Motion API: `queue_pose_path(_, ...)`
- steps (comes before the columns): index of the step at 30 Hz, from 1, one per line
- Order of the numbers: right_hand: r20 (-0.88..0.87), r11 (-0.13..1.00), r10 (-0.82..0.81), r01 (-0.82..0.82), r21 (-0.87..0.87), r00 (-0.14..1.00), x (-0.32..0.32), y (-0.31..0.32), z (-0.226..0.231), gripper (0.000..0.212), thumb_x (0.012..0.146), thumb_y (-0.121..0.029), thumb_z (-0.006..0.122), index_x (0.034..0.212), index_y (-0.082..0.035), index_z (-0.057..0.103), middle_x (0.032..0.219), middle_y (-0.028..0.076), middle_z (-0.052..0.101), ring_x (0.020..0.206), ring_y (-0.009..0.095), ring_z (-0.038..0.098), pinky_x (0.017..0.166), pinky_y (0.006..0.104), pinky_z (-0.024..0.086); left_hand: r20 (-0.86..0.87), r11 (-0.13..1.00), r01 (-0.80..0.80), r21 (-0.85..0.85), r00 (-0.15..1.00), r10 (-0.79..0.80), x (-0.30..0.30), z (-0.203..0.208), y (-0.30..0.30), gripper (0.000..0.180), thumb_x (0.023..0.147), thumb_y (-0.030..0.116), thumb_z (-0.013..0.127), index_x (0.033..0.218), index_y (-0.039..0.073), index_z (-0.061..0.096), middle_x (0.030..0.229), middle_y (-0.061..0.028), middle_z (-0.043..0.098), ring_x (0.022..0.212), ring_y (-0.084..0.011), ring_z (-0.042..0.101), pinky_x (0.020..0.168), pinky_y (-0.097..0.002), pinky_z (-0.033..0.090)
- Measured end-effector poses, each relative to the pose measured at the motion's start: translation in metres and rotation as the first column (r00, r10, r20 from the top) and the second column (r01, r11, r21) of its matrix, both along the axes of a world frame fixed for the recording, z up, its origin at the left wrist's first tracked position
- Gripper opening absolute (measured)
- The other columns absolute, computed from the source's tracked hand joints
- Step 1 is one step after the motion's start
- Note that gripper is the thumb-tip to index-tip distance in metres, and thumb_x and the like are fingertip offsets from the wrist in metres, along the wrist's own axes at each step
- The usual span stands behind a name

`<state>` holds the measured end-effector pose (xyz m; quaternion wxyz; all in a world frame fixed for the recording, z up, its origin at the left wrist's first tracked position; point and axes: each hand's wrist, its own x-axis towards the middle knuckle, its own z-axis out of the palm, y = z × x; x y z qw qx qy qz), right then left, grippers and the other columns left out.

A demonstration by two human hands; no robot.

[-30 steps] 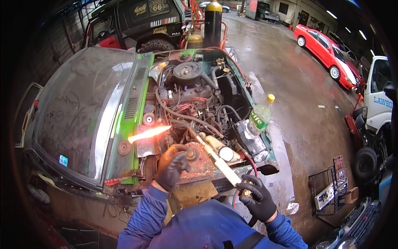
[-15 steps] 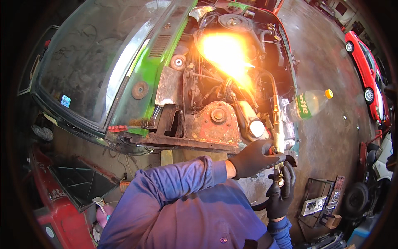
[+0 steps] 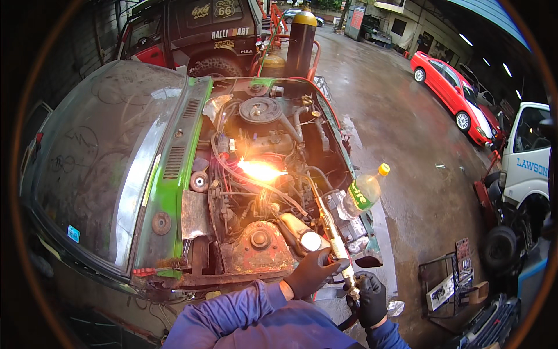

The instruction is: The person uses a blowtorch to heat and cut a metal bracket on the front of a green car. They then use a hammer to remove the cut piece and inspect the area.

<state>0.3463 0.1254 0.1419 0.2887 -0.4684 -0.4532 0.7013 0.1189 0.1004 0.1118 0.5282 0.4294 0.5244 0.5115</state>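
A lit brass gas torch slants across the near right of the open engine bay. From its curved tip an orange-yellow flame spreads over the engine. My left hand, in a black glove, pinches the torch body, its fingertips by a red part there. My right hand, gloved too, is wrapped round the lower end, where the fittings are. Just beyond my left hand sits a tan reservoir with a white cap. A clear plastic bottle with a yellow cap stands on the bay's right side.
The green car's windshield and a rusty front panel border the bay. Gas cylinders stand beyond it, before a dark off-road vehicle. To the right are a red car, a white truck and a metal stand.
The flame has shrunk and glares less. My view has tilted up, bringing the cylinders and vehicles into sight. Both hands keep hold of the torch.
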Motion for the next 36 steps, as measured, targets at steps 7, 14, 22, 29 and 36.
queue_pose_path(7, -0.068, 0.996, 0.084, -0.082, 0.029, 0.994, 0.002, 0.006, 0.003, 0.037, 0.117, -0.037, 0.057, 0.126, -0.002, 0.066, 0.091, 0.011, 0.075, 0.061, 0.014, 0.064, 0.052, 0.0279, 0.051, 0.098, 1.000, 0.019, 0.004, 0.995, -0.020, -0.005, -0.007, -0.002, 0.039, 0.106, 0.032, 0.073, 0.125, -0.002, 0.070, 0.098, -0.0047, 0.075, 0.086, -0.0086, 0.063, 0.079, -0.0312, 0.055)
queue_pose_path(14, -0.090, 0.983, 0.174, -0.167, 0.074, 0.981, 0.007, 0.007, -0.006, 0.043, 0.116, -0.042, 0.060, 0.130, -0.002, 0.066, 0.093, 0.010, 0.075, 0.065, 0.014, 0.066, 0.057, 0.0289, 0.054, 0.219, 1.000, -0.017, -0.025, 0.975, 0.022, -0.005, -0.012, -0.005, 0.033, 0.108, 0.028, 0.072, 0.123, -0.001, 0.069, 0.093, -0.0016, 0.072, 0.081, -0.0059, 0.062, 0.070, -0.0284, 0.054)
queue_pose_path(22, -0.110, 0.968, 0.247, -0.250, -0.015, 0.963, 0.000, -0.001, 0.004, 0.040, 0.119, -0.036, 0.054, 0.147, -0.007, 0.058, 0.103, 0.009, 0.076, 0.072, 0.015, 0.070, 0.064, 0.0309, 0.058, 0.370, 0.997, -0.035, -0.070, 0.927, 0.059, -0.010, -0.009, -0.011, 0.023, 0.107, 0.029, 0.078, 0.111, 0.007, 0.071, 0.080, 0.0077, 0.060, 0.069, -0.0009, 0.053, 0.060, -0.0226, 0.043)
queue_pose_path(29, 0.090, 0.987, 0.143, -0.148, 0.054, 0.986, 0.001, -0.007, -0.006, 0.047, 0.115, -0.051, 0.058, 0.132, -0.007, 0.061, 0.090, 0.007, 0.073, 0.055, 0.010, 0.058, 0.048, 0.0250, 0.046, 0.214, 0.999, 0.019, 0.032, 0.976, -0.026, -0.015, -0.021, -0.015, 0.029, 0.105, 0.031, 0.081, 0.115, 0.005, 0.072, 0.087, 0.0049, 0.062, 0.080, -0.0029, 0.054, 0.070, -0.0254, 0.049)
queue_pose_path(36, 0.109, 0.994, 0.102, -0.095, -0.060, 0.989, 0.002, 0.007, -0.020, 0.047, 0.112, -0.050, 0.062, 0.131, -0.008, 0.057, 0.096, 0.011, 0.071, 0.052, 0.010, 0.055, 0.043, 0.0236, 0.043, -0.302, 0.991, -0.113, 0.071, 0.944, 0.130, -0.057, -0.036, -0.068, 0.037, 0.095, 0.031, 0.088, 0.121, 0.007, 0.076, 0.097, -0.0095, 0.078, 0.081, -0.0209, 0.073, 0.076, -0.0368, 0.058)
